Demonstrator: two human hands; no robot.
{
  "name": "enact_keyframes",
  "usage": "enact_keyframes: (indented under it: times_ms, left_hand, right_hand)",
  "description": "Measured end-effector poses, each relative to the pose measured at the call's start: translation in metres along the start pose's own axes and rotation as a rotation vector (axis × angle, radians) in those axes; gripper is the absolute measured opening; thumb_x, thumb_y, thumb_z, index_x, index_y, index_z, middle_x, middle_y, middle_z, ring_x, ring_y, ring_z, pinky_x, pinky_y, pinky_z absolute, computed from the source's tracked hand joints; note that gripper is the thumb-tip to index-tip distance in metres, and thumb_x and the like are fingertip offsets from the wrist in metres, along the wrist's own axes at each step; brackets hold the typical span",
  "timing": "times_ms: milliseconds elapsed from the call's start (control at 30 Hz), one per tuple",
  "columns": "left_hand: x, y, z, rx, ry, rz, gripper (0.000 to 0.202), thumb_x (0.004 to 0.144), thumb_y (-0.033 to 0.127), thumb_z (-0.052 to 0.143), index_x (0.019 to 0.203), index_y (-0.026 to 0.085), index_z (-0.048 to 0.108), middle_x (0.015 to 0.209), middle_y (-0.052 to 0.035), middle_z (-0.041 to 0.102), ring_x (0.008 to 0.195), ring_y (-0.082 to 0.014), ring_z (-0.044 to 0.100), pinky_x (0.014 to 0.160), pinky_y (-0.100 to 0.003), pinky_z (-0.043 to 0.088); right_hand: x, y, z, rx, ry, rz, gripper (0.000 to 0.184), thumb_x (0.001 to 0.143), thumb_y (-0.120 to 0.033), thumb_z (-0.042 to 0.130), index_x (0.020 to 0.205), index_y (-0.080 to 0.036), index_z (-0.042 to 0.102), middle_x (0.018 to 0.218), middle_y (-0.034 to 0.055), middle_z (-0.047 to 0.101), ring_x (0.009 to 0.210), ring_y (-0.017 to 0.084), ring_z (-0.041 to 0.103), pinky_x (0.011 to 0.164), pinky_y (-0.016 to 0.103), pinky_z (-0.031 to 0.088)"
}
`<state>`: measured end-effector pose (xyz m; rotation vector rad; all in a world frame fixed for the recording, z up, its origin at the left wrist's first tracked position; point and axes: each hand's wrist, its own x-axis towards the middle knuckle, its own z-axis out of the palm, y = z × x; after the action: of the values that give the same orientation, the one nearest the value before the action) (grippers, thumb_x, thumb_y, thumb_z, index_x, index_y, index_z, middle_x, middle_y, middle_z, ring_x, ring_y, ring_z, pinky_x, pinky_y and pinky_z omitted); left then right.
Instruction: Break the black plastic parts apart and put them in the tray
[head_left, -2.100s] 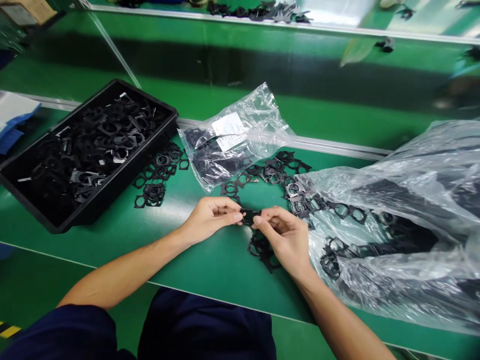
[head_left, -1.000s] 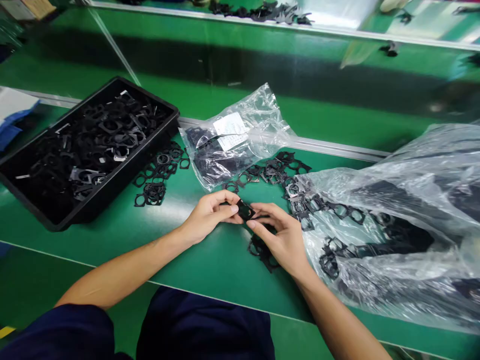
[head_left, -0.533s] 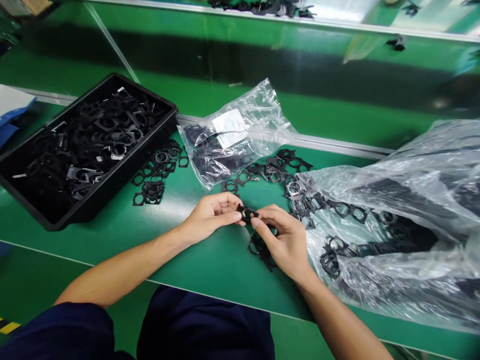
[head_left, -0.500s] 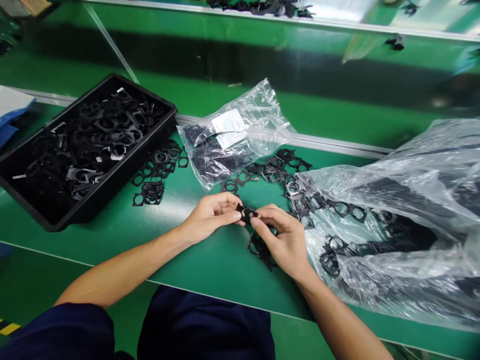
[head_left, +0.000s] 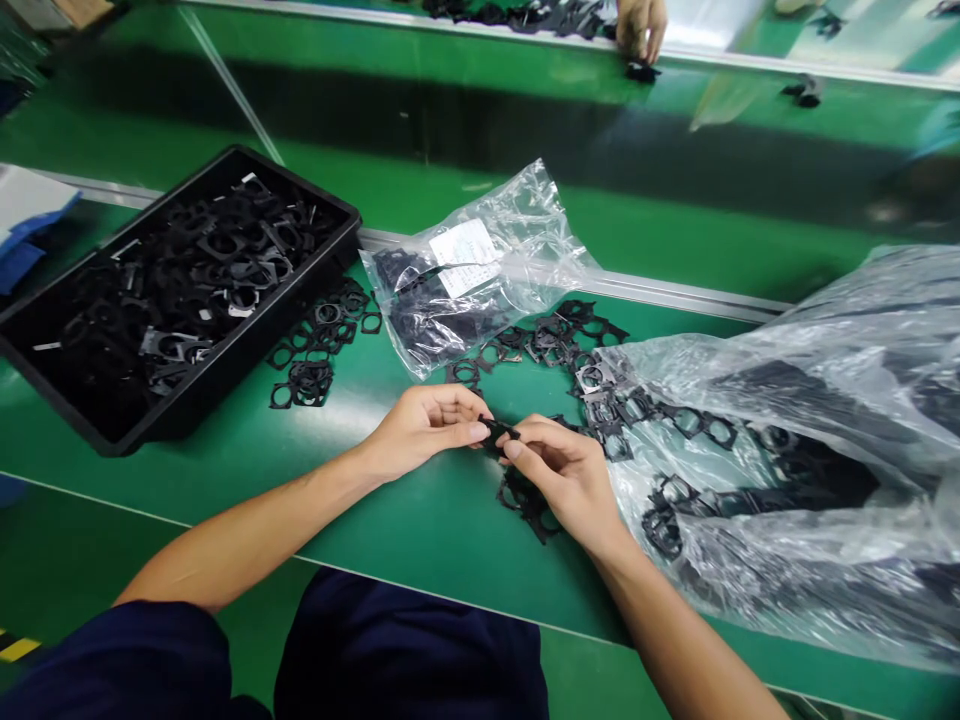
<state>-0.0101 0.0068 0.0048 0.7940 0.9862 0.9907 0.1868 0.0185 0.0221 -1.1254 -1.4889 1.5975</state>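
Observation:
My left hand [head_left: 424,430] and my right hand [head_left: 562,475] meet above the green table, both pinching one small black plastic frame part [head_left: 496,434] between thumb and fingers. Under my right hand lies a little heap of the same black parts [head_left: 521,497]. More loose black parts [head_left: 559,335] are strewn just beyond my hands, between two plastic bags.
A black tray [head_left: 247,345] full of black parts stands at the left, with a small pile of parts [head_left: 319,345] beside it. A small clear bag [head_left: 480,265] lies in the middle, a large clear bag [head_left: 810,450] at the right. Another person's hand [head_left: 639,25] reaches onto the far table.
My hands stay together on the part, turning it slightly. Another person's hand has come into view at the far top edge.

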Motion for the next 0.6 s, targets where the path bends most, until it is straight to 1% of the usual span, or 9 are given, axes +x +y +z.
enact_keyframes:
  times_ms: [133,267,333,400,500,600]
  left_hand:
    - [0.0002,-0.0005,0.0005,-0.057,0.04,-0.038,0.032,0.064,0.033,0.093,0.082,0.012,0.076,0.076,-0.0052,0.077,0.068,-0.0141,0.071,0.068,-0.024,0.058]
    - [0.0,-0.0037,0.0031,-0.116,0.057,-0.077,0.035,0.06,0.033,0.096,0.081,0.011,0.077,0.074,-0.0056,0.078,0.065,-0.0145,0.072,0.066,-0.024,0.059]
    - [-0.0001,-0.0048,0.0047,-0.123,0.066,-0.082,0.036,0.06,0.034,0.096,0.081,0.011,0.078,0.074,-0.0062,0.078,0.064,-0.0148,0.072,0.064,-0.024,0.059]
    - [0.0001,-0.0047,0.0059,-0.124,0.071,-0.077,0.035,0.061,0.034,0.095,0.081,0.011,0.078,0.074,-0.0064,0.078,0.064,-0.0146,0.072,0.064,-0.023,0.059]
    - [0.0008,-0.0019,0.0054,-0.134,0.035,-0.082,0.034,0.062,0.032,0.095,0.082,0.011,0.077,0.075,-0.005,0.077,0.065,-0.0135,0.072,0.067,-0.023,0.059]
    - [0.0018,0.0016,0.0019,-0.168,-0.056,-0.127,0.035,0.062,0.031,0.095,0.083,0.011,0.076,0.075,-0.0033,0.074,0.064,-0.0115,0.069,0.064,-0.021,0.057]
  right_hand:
    - [-0.0012,-0.0013,-0.0001,-0.042,0.015,-0.001,0.032,0.087,-0.043,0.074,0.067,-0.018,0.071,0.066,0.0009,0.061,0.056,0.011,0.052,0.052,0.024,0.044]
    - [-0.0019,-0.001,-0.0013,-0.024,0.03,0.0,0.029,0.086,-0.039,0.075,0.067,-0.018,0.072,0.064,0.0002,0.062,0.055,0.011,0.054,0.053,0.024,0.046]
    - [-0.0019,-0.0009,-0.0017,-0.024,0.039,0.002,0.03,0.086,-0.041,0.075,0.067,-0.018,0.073,0.063,0.0005,0.063,0.054,0.011,0.055,0.053,0.024,0.046]
    - [-0.0018,-0.0011,-0.0018,-0.035,0.054,0.015,0.034,0.085,-0.045,0.075,0.066,-0.018,0.072,0.063,0.0012,0.064,0.055,0.012,0.056,0.053,0.024,0.048]
    - [-0.002,-0.0019,-0.0016,-0.042,0.071,0.056,0.039,0.083,-0.051,0.076,0.064,-0.017,0.072,0.061,0.0021,0.065,0.055,0.013,0.057,0.053,0.025,0.048]
    - [-0.0026,-0.0036,-0.0017,0.004,0.052,0.094,0.037,0.082,-0.051,0.077,0.066,-0.018,0.073,0.06,0.0023,0.066,0.056,0.014,0.059,0.055,0.026,0.049]
